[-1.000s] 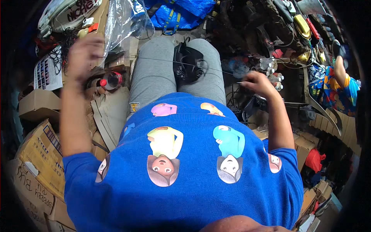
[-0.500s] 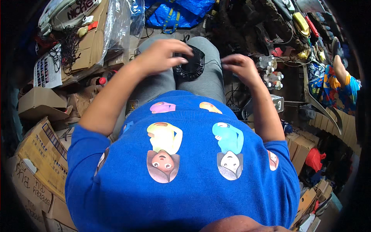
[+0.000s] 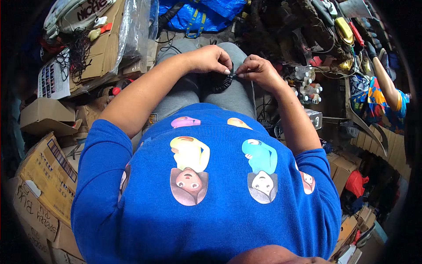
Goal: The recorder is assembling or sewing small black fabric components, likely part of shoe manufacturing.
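Observation:
Across my thighs lies a small black piece (image 3: 220, 84) with a ribbed, gathered rim, partly covered by my fingers; it looks like a stitched shoe part, though its exact kind is unclear. My left hand (image 3: 212, 60) is closed in a pinch at its far right edge, thumb and forefinger together on the rim. From the right, my right hand (image 3: 260, 72) meets it, thumb and fingertips pressed together just beside the same edge. Whatever sits between the right fingertips is too small to make out. The two hands' fingertips are almost touching.
Cardboard (image 3: 99, 57) and a plastic sheet lie at the left, with an open box (image 3: 47, 115) below. A blue bag (image 3: 215, 15) is ahead. Small clear bottles (image 3: 310, 88) stand at the right, near a curved blade (image 3: 371, 127). Another person's arm (image 3: 384, 83) shows far right.
Both hands have come together over the black piece. The left closed onto its rim; the right moved left and its fingers pinched together. The other person's arm at the right has shifted.

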Tool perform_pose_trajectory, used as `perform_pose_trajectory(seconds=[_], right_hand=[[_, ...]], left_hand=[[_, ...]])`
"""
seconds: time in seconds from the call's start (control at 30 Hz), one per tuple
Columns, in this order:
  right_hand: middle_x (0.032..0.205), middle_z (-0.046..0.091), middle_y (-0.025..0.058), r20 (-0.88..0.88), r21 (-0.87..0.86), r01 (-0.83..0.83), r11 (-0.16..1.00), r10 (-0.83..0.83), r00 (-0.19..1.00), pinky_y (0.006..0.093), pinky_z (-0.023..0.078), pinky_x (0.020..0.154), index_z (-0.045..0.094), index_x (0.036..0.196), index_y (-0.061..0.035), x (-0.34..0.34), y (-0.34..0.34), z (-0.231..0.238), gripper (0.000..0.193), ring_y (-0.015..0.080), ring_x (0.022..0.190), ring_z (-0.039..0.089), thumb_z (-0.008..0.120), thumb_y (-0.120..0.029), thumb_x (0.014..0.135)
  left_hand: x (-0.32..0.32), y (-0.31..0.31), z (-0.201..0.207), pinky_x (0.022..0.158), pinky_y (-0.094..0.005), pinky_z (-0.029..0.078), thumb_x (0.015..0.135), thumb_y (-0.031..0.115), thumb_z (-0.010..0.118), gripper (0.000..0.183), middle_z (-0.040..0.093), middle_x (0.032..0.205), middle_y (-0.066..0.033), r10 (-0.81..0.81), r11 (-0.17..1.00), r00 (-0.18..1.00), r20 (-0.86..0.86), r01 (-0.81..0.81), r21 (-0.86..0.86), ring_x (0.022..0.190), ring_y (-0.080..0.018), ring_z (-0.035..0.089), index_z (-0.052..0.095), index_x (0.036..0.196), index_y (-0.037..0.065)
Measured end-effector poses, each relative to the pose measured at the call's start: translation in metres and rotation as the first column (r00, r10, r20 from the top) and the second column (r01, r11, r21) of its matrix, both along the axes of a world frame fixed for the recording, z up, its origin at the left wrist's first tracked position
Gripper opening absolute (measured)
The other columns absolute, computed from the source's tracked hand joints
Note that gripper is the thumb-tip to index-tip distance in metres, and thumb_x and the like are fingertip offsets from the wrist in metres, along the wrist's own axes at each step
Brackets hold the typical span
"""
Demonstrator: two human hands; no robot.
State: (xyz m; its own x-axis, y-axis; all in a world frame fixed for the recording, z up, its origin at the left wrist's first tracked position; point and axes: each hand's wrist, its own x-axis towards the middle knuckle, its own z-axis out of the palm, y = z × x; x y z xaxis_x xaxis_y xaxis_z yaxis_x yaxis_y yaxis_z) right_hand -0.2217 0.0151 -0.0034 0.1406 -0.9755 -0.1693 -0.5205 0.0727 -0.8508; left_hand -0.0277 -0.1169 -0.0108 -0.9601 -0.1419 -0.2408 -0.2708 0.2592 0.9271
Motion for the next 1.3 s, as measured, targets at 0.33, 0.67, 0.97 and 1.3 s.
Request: perform_pose_trajectory(seconds=[0.33,0.67,0.97,1.3], right_hand=[[0.075,0.054,0.0005,0.025,-0.053,0.226,0.973,-0.225,0.974,0.0233,0.043,0.063,0.071,0.089,-0.0091,0.025,0.032,-0.003,0.018,0.0088,0.07,0.053,0.071,-0.004,0.072],[0.08,0.056,0.0013,-0.03,-0.044,0.16,0.986,-0.161,0.986,0.0248,0.045,0.066,0.071,0.087,-0.0091,0.013,0.023,0.002,0.017,0.0104,0.073,0.055,0.071,-0.003,0.072],[0.078,0.057,0.0007,0.109,-0.032,0.202,0.979,-0.198,0.974,0.0243,0.045,0.066,0.071,0.085,-0.0089,0.022,0.023,-0.009,0.016,0.0109,0.074,0.055,0.072,-0.003,0.07],[0.076,0.058,0.0023,0.021,-0.078,0.243,0.967,-0.242,0.97,0.0245,0.045,0.067,0.07,0.087,-0.0085,0.028,0.031,-0.008,0.017,0.0118,0.072,0.056,0.071,-0.003,0.071]], left_hand=[[0.001,-0.006,-0.013,0.083,-0.0261,0.044,0.078,0.015,0.067,0.028,0.067,0.093,-0.0061,-0.038,0.946,0.999,0.02,0.029,0.323,0.087,-0.0118,0.059,0.066,0.101,-0.001],[-0.002,-0.003,-0.011,0.08,-0.0256,0.046,0.078,0.017,0.068,0.028,0.067,0.09,-0.0052,-0.014,0.97,0.999,0.046,0.002,0.244,0.084,-0.0118,0.059,0.066,0.1,0.0],[0.0,-0.003,-0.007,0.062,-0.0207,0.04,0.077,0.017,0.069,0.025,0.064,0.083,0.0013,0.018,0.945,0.993,0.12,-0.057,0.321,0.069,-0.0052,0.051,0.067,0.098,0.003],[-0.001,-0.007,-0.016,0.071,-0.0248,0.044,0.078,0.016,0.067,0.03,0.065,0.086,-0.0021,-0.038,0.954,0.996,0.078,0.013,0.299,0.077,-0.0104,0.056,0.065,0.104,0.001]])
